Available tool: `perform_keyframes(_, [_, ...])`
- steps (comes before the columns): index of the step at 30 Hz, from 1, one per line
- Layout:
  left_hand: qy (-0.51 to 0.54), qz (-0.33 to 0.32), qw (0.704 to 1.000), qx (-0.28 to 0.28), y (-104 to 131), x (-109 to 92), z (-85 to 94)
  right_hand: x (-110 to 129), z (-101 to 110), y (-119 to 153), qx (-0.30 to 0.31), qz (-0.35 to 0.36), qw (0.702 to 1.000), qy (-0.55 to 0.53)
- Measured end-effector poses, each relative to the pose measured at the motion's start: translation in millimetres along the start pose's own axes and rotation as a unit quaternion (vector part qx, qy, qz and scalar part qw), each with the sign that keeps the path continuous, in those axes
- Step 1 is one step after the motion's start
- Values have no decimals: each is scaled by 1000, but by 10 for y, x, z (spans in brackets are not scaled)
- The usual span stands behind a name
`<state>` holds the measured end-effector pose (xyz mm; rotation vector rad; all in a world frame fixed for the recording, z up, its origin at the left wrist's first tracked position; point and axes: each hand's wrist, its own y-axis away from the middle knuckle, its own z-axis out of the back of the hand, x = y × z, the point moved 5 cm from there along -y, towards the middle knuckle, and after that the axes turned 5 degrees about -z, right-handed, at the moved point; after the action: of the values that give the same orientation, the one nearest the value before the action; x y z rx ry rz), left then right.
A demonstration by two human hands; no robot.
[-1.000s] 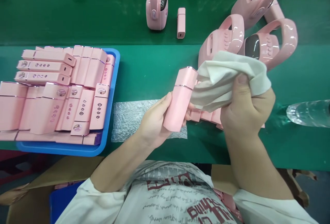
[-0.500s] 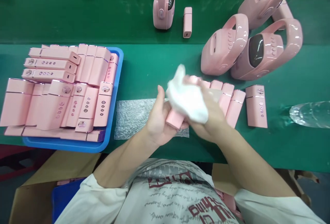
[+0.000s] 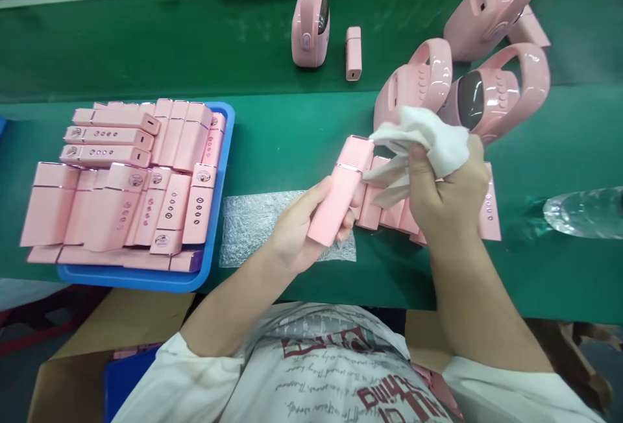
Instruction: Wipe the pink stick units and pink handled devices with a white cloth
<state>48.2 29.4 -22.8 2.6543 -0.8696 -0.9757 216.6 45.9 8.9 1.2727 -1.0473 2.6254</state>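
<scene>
A pink rectangular handheld device (image 3: pixel 335 199) with a silvery band near its top lies tilted in my left hand (image 3: pixel 299 228), whose fingers wrap round its lower part. My right hand (image 3: pixel 450 196) is closed on a crumpled white cloth (image 3: pixel 426 141), just right of the device's upper end. One loose edge of the cloth hangs close to the device; I cannot tell whether they touch. Beneath the cloth and the right hand, a row of similar pink devices (image 3: pixel 372 209) lies partly hidden on the green table (image 3: pixel 272 144).
At the left, a blue tray (image 3: pixel 221 170) is heaped with pink devices. Bubble wrap (image 3: pixel 253 225) lies below my left hand. Pink handled units (image 3: pixel 413 85) stand at the back right, another unit (image 3: pixel 310 21) at the back. A clear bottle (image 3: pixel 584 212) lies far right.
My right hand has moved right and slightly up with the cloth, off the device. The device in my left hand is now uncovered. The view has shifted a little.
</scene>
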Motion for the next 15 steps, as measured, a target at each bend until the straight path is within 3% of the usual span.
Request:
perform_keyframes(4, [-1,6,1000,3,-11,-7,-2,5,19,-29,20,-93,995,-30])
perform_keyframes(7, [-1,32,999,3,-13,28,-10,-44,-21,-31,28,-170,962,-212])
perform_keyframes(9, [-2,40,999,4,-16,44,-15,-59,-53,-14,23,-176,931,-320])
perform_keyframes(12, [3,57,998,5,-17,64,-25,-4,-142,68,82,-136,933,-323])
perform_keyframes(15, [14,59,998,-8,-18,47,-33,251,-257,230,185,38,957,-221])
